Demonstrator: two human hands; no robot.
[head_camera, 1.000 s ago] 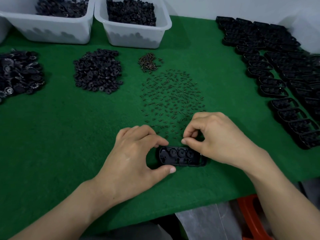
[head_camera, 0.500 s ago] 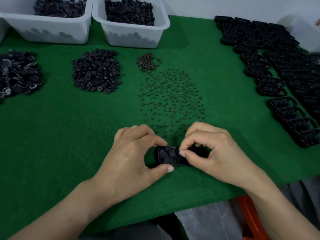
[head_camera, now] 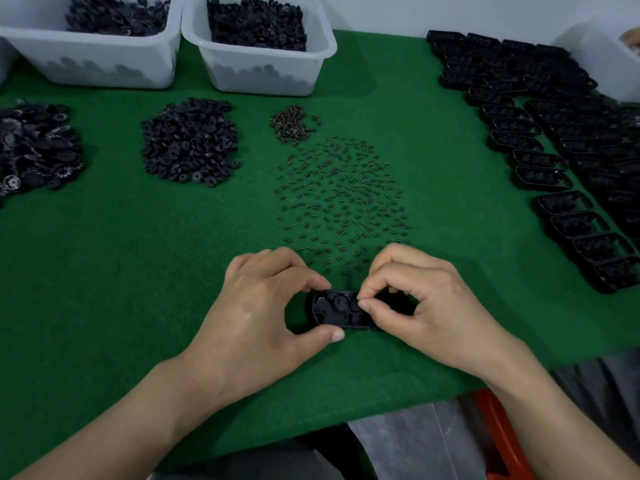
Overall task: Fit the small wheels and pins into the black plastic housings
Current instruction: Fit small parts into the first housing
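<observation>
Your housing (head_camera: 329, 311) lies on the green tabletop (head_camera: 138, 271) at 6 o'clock, close to the near edge, open side up, with a seated wheel (head_camera: 341, 301) showing inside it. Your left hand (head_camera: 263, 313) grips its left end, forefinger on the far rim and thumb on the near rim. Your right hand (head_camera: 426, 306) covers its right end, fingers curled, with thumb and forefinger tips pressed together over the middle of the housing. You cannot tell whether a part sits between those tips; it would be too small to see.

The pins (head_camera: 343, 195) are scattered at 12 o'clock from the housing, the nearest just beyond your knuckles. A small heap of screws (head_camera: 291, 124) sits past them. The wheels (head_camera: 190, 140) are piled at 10 o'clock, and a second heap (head_camera: 34, 147) of dark round parts lies at 9 o'clock by the left edge. Two white bins (head_camera: 263, 77) of black parts stand along the far edge at 11 o'clock. More housings stand in rows (head_camera: 554, 161) from 1 to 3 o'clock.
</observation>
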